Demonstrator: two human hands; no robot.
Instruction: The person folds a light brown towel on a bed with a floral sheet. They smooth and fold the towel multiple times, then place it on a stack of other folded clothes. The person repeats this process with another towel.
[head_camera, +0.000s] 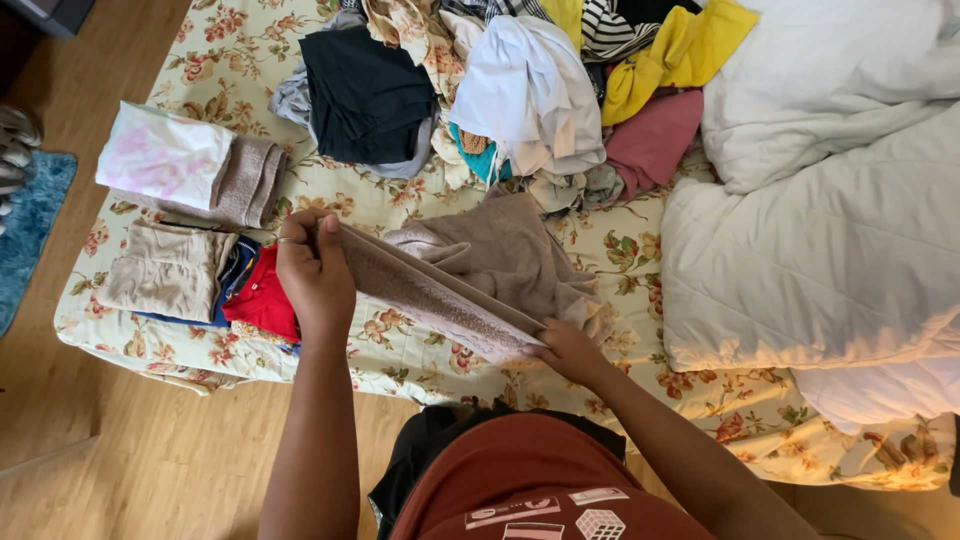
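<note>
A taupe-brown towel (470, 270) is stretched over the floral bedsheet (400, 345), doubled along the edge nearest me. My left hand (313, 272) grips one corner of that folded edge, raised at the left. My right hand (566, 348) pinches the other corner, lower and to the right. The rest of the towel lies rumpled on the bed beyond the folded edge.
Folded stacks sit at the left: a white-pink cloth (162, 155) on a brown towel (250, 182), a beige item (168, 268), a red garment (262, 298). A heap of unfolded clothes (520, 90) lies at the top. A white duvet (830, 230) fills the right. Wooden floor (130, 440) below.
</note>
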